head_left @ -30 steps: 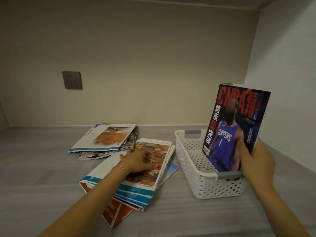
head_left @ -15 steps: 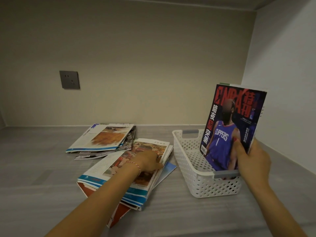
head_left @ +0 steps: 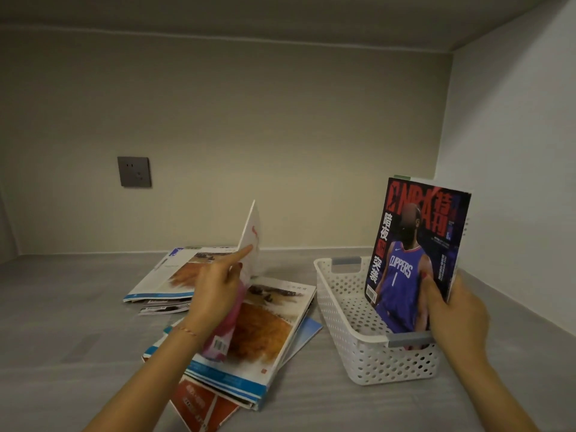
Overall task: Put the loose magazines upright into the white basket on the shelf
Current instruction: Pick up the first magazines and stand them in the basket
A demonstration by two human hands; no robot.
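The left part of the white basket [head_left: 346, 319] is left open from above, while its right side is taken up by the upright NBA magazine [head_left: 414, 254], kept in the right hand's [head_left: 455, 316] grip. Bare shelf [head_left: 78, 307] is seen left of the flat magazine piles [head_left: 258, 332]. The gap between piles and basket is narrow.

left hand [head_left: 215, 288] lifts magazine [head_left: 249, 244] | right hand [head_left: 455, 310] holds NBA magazine [head_left: 414, 254] upright in basket [head_left: 343, 310]

Your shelf [head_left: 93, 338], left to right:
Two magazine piles [head_left: 265, 332] lie left; the basket [head_left: 349, 332] sits right, one magazine [head_left: 414, 260] upright inside.
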